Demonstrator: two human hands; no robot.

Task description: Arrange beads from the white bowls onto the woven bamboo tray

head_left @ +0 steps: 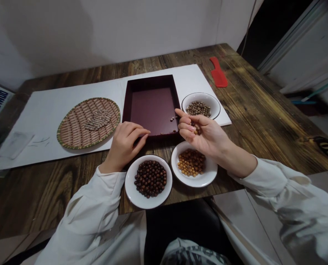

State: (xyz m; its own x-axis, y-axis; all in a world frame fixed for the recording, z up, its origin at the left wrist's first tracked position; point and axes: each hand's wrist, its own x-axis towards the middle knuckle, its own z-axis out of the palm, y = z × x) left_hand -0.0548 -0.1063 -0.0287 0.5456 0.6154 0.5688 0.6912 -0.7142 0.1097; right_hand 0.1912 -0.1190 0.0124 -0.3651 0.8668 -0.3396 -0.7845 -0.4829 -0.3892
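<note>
Right hand (205, 134) over the near right corner of a deep maroon tray (150, 82), fingers (187, 127) curled loosely around a few small brown beads (197, 129), forefinger stretched out above the tray's rim. Left hand (123, 145) against the tray's near edge, fingers (138, 131) pressed together and slightly bent, nothing visible in them. A few loose beads (172, 119) on the tray floor, near its right wall. Just below the hands, directly on the wooden worktop (263, 110), two white dishes: one dish of dark brown beads (150, 178), one dish of orange beads (191, 162). Right of the tray, on a white paper sheet (48, 125), a dish of tan beads (198, 109). Left of the tray, also on the sheet, a round woven bamboo tray (70, 141) with a patch of grey-brown beads (97, 119). Near the far edge of the worktop, a red plastic comb-shaped tool (219, 73).
</note>
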